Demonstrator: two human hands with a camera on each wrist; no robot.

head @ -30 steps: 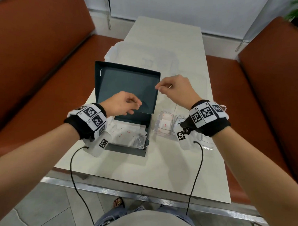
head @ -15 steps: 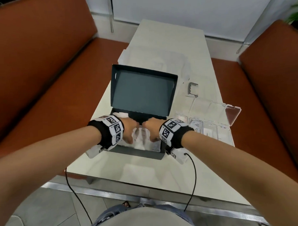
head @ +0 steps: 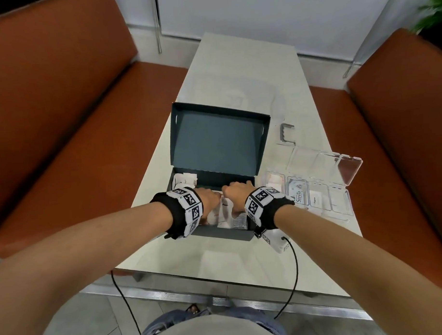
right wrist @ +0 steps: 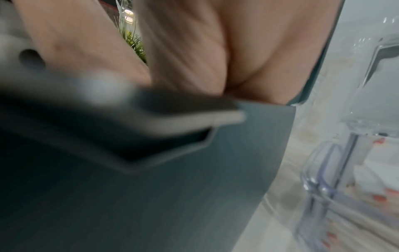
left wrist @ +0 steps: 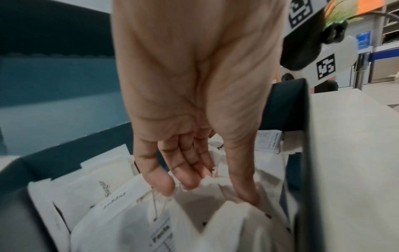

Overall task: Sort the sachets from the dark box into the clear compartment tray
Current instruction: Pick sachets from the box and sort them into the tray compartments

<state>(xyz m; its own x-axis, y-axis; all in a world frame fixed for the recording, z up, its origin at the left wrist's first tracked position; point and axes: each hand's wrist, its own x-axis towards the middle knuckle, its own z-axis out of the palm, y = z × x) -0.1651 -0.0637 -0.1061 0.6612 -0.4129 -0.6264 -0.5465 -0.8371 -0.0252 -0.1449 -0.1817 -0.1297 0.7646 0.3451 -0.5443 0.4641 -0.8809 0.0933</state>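
Sachets [left wrist: 121, 191]: loose white heap in the dark box [head: 218, 145], near centre of desk [head: 249, 73]. My left hand [left wrist: 194, 105]: fingertips pinching one crumpled sachet. My right hand [head: 237, 195]: inside the box, grip state I cannot tell. Clear compartment tray [head: 313, 198]: right of box, partly filled. Risk: pinch may lift several sachets, mixing kinds across compartments
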